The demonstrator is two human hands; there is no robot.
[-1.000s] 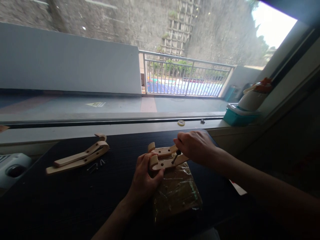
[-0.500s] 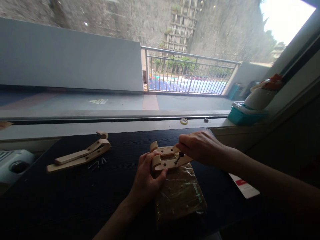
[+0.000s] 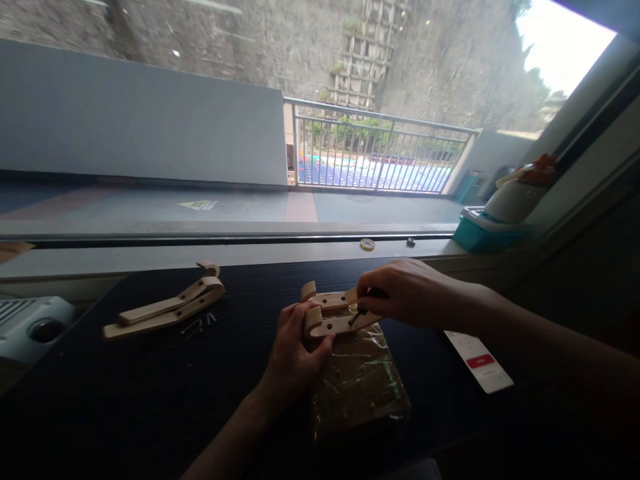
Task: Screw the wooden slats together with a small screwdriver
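My left hand (image 3: 296, 350) is closed around the curled ends of a pale wooden piece (image 3: 340, 325) with dark holes along its two arms. That piece rests on a brown block wrapped in clear plastic (image 3: 360, 387). Over its right part my right hand (image 3: 400, 290) grips a dark-handled screwdriver (image 3: 358, 315), whose shaft slants down to a hole in the near arm. Most of the handle is hidden by the fingers. At the left lies a similar wooden piece (image 3: 170, 305), with several loose screws (image 3: 200, 324) beside it.
All this is on a dark table (image 3: 125, 400). A white card with a red patch (image 3: 480, 361) lies under my right forearm. On the sill stand a roll of tape (image 3: 367, 245) and a teal box (image 3: 487, 233) bearing a white bottle (image 3: 517, 199). A pale machine (image 3: 35, 327) is at far left.
My right hand has turned about the screwdriver, and its fingers now cover more of the handle. The left hand keeps its hold on the wooden piece. The view has shifted slightly.
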